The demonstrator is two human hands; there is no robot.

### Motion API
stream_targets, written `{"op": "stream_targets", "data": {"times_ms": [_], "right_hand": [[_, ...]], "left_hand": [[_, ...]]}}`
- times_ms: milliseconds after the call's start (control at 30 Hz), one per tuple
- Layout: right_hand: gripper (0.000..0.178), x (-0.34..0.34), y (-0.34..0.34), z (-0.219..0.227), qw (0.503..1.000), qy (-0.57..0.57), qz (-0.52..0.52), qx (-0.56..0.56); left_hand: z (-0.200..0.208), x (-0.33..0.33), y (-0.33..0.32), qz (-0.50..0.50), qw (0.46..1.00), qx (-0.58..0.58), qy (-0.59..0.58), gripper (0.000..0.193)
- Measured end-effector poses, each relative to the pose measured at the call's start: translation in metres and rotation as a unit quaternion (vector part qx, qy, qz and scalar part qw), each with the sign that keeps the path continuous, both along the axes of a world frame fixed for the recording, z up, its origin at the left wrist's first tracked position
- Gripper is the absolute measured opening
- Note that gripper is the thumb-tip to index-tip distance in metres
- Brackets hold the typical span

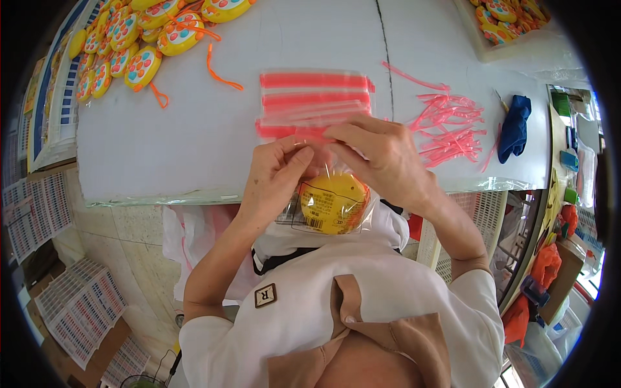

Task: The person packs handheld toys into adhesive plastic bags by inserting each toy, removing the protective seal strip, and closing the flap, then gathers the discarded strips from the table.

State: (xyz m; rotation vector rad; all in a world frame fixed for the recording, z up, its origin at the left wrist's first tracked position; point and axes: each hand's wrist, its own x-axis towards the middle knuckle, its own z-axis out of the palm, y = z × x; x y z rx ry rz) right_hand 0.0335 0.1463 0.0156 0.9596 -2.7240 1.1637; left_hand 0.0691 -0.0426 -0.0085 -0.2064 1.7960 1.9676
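One clear bag with a yellow toy inside hangs below both grips, over the near edge of the surface. The left grip is closed, thumb and fingers together on the bag's top. The right grip touches the top too, thumb and forefinger slightly apart; whether it clamps plastic, I cannot tell. Pink strips lie toward the right edge.

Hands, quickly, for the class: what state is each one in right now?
Left hand: closed, holding the clear bag near its top.
Right hand: fingers curled at the bag's top; whether they grip it can't be told.
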Motion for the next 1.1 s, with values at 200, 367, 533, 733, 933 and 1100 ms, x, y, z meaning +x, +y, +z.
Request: {"op": "stream_targets", "data": {"times_ms": [200,367,533,733,933,1100], "right_hand": [[0.019,-0.007,-0.022,-0.006,0.997,0.072,0.017,0.008],[0.02,-0.006,-0.027,-0.001,0.994,0.092,0.044,0.04],[0.024,-0.012,-0.02,0.001,0.99,0.092,0.051,0.093],[0.006,-0.039,0.05,-0.002,0.983,-0.054,-0.17,0.044],[0.011,-0.041,0.173,-0.026,0.903,0.008,-0.353,0.244],[0.022,-0.025,0.135,0.026,0.946,-0.102,-0.308,0.019]], "left_hand": [[0.01,-0.003,0.006,0.041,0.999,0.018,0.0,0.021],[0.004,-0.002,0.007,0.028,0.998,-0.01,0.057,0.021],[0.004,0.003,0.011,0.017,0.987,-0.106,0.118,0.016],[-0.006,0.0,0.001,0.032,0.991,-0.066,0.114,0.014],[-0.011,-0.004,-0.006,0.009,0.996,-0.059,0.061,0.012],[-0.006,-0.003,-0.008,0.039,0.999,0.026,0.018,0.012]]}}
